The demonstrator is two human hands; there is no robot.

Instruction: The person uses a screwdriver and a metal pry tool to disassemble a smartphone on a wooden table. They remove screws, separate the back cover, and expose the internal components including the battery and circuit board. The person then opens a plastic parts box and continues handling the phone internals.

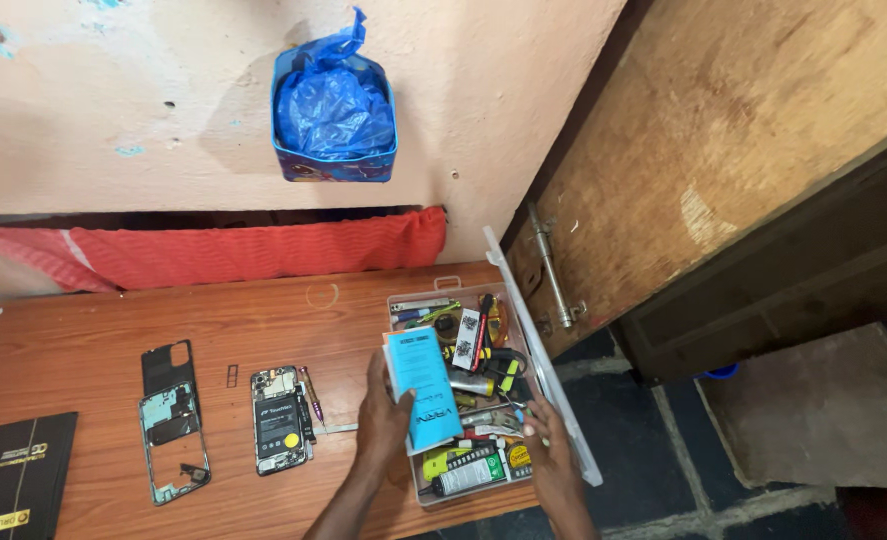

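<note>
Your wooden bench [113, 330] fills the lower left of the view, butted against a pale plaster wall [113, 100]. A wooden door [723, 140] with a metal latch bolt [551, 270] stands to your right, over dark floor tiles [643, 440]. A red cloth [243, 250] lies bunched along the back edge of the bench. On the wall above it hangs a small box lined with a blue plastic bag [333, 105].

An open clear plastic tool case [463, 395] sits at the right end of the bench, its lid [538, 350] tipped up toward the door. It is packed with small tools: screwdrivers, tweezers, tubes, yellow-handled items; individual pieces are hard to separate.

At the far left corner lies a black flat box [18, 475]. Next to it are a black phone back cover [168, 367] and, touching its lower end, a phone mid-frame [173, 445]. Further right lies an opened smartphone [280, 420], battery exposed, with a small screwdriver [308, 392] just beside it.

Your left hand [383, 420] grips the left edge of a light blue flat packet [423, 388], thumb over its face, holding it tilted above the case. Your right hand [548, 450] rests at the right rim of the case, fingers curled down into the contents; what they pinch, if anything, cannot be told.
</note>
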